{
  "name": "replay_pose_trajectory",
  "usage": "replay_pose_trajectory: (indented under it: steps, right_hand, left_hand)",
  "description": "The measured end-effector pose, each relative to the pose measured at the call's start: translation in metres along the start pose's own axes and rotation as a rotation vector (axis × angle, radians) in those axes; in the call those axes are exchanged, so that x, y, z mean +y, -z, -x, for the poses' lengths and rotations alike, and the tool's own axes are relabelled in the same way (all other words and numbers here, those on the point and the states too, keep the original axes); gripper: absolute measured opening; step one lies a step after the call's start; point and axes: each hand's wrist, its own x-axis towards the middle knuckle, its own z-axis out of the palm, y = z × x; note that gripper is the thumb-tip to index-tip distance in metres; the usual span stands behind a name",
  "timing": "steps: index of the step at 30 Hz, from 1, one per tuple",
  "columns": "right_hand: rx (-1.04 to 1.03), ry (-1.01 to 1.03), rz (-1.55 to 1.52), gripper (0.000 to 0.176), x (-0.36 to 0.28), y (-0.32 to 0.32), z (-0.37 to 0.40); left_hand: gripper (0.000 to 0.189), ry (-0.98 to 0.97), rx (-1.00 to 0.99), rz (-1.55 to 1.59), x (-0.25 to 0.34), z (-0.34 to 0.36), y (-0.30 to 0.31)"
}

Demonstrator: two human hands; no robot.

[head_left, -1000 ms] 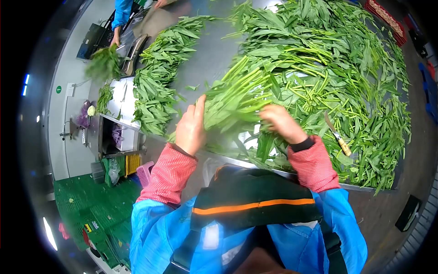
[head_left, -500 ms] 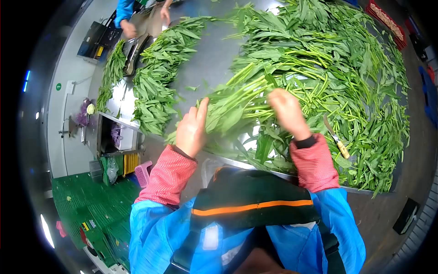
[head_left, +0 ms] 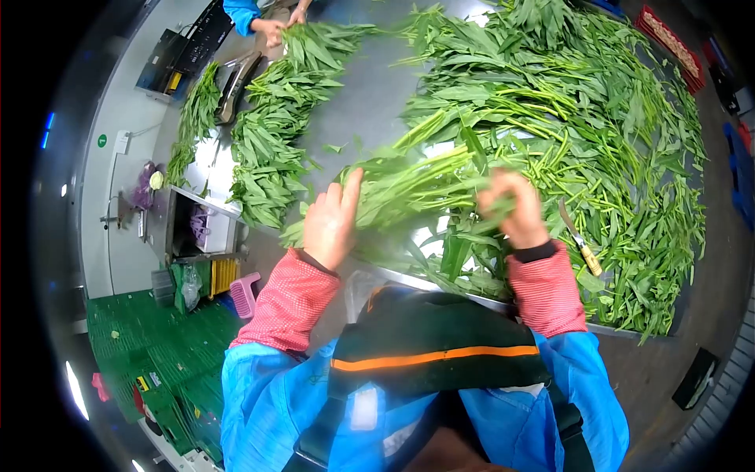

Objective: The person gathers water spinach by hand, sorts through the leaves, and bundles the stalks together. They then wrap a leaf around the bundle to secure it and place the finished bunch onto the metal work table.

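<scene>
A bunch of leafy green stems [head_left: 417, 185] lies across the space between my hands, blurred in parts. My left hand [head_left: 332, 214] is wrapped round its leafy end. At the stem ends my right hand [head_left: 513, 206] is curled closed, with a blurred green leaf or stem at its fingers. A large spread of the same greens [head_left: 582, 102] covers the metal table [head_left: 350, 110] on the right. The knife [head_left: 580, 237] with a light handle rests on those greens, right of my right hand.
A row of bundled greens [head_left: 271, 149] runs along the table's left part. Another person's hands [head_left: 274, 30] hold greens at the top left, beside a dark device [head_left: 236, 88]. A red crate [head_left: 668, 47] stands at the top right, and a pink basket [head_left: 245, 294] at lower left.
My right hand has moved slightly right, with a bit of green now at its fingers. My left hand stays round the bunch. The other person's hands have come together on greens.
</scene>
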Motion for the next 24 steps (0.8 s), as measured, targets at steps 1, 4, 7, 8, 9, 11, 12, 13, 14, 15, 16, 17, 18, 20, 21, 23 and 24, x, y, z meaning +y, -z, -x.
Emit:
replay_pose_trajectory:
  steps: [1,4,7,8,9,11,12,13,14,15,16,17,18,20,21,23,24]
  right_hand:
    - [0.067,-0.03,-0.143,0.025,-0.018,0.021,0.003]
    - [0.262,0.138,0.693,0.034,-0.046,0.001,0.0]
    - [0.007,0.171,1.576,0.051,-0.047,-0.035,-0.018]
    - [-0.135,0.163,1.871,0.054,-0.044,-0.046,-0.024]
    - [-0.215,0.029,1.879,0.054,-0.04,-0.064,-0.03]
    - [-0.357,0.04,1.734,0.045,-0.018,-0.065,-0.038]
    - [-0.288,0.173,1.526,0.041,-0.003,-0.056,-0.041]
    - [-0.224,0.297,1.314,0.036,0.007,-0.049,-0.042]
    - [-0.166,0.408,1.096,0.032,0.015,-0.041,-0.042]
    - [-0.075,0.202,0.877,0.025,0.007,-0.041,-0.036]
    - [0.007,0.154,0.713,0.02,0.005,-0.039,-0.033]
    - [0.041,0.036,0.478,0.021,0.0,-0.036,-0.026]
    - [0.078,-0.076,0.241,0.024,-0.014,-0.038,-0.019]
    - [-0.068,-0.086,-0.048,0.031,-0.038,-0.017,-0.008]
    - [-0.135,-0.057,-0.094,0.033,-0.046,0.002,-0.009]
    - [0.009,-0.011,-0.003,0.029,-0.065,0.009,0.0]
    - [0.092,0.004,0.101,0.027,-0.069,0.014,-0.003]
  left_hand:
    - [0.075,0.0,0.004,0.001,-0.002,0.004,-0.001]
    - [0.073,-0.038,-0.012,-0.066,-0.002,0.007,-0.003]
    - [0.069,-0.106,0.011,-0.132,0.007,-0.002,0.001]
    - [0.069,-0.148,0.011,-0.131,0.01,-0.006,0.004]
    - [0.069,-0.188,0.01,-0.13,0.015,-0.011,0.008]
    - [0.069,-0.24,-0.024,-0.125,0.022,-0.017,0.015]
    - [0.07,-0.238,-0.018,-0.113,0.022,-0.019,0.015]
    - [0.07,-0.231,-0.011,-0.102,0.02,-0.02,0.015]
    - [0.07,-0.219,-0.008,-0.09,0.019,-0.019,0.015]
    - [0.073,-0.208,0.002,-0.055,0.016,-0.018,0.012]
    - [0.074,-0.187,-0.015,-0.005,0.013,-0.014,0.01]
    - [0.076,-0.17,-0.032,0.046,0.011,-0.012,0.008]
    - [0.077,-0.156,-0.045,0.095,0.007,-0.011,0.006]
    - [0.084,-0.081,-0.097,0.233,0.0,-0.004,0.002]
    - [0.085,-0.046,-0.102,0.269,-0.003,0.0,0.002]
    - [0.089,0.014,-0.126,0.327,-0.01,0.003,-0.001]
    - [0.088,0.021,-0.125,0.345,-0.01,0.002,-0.002]
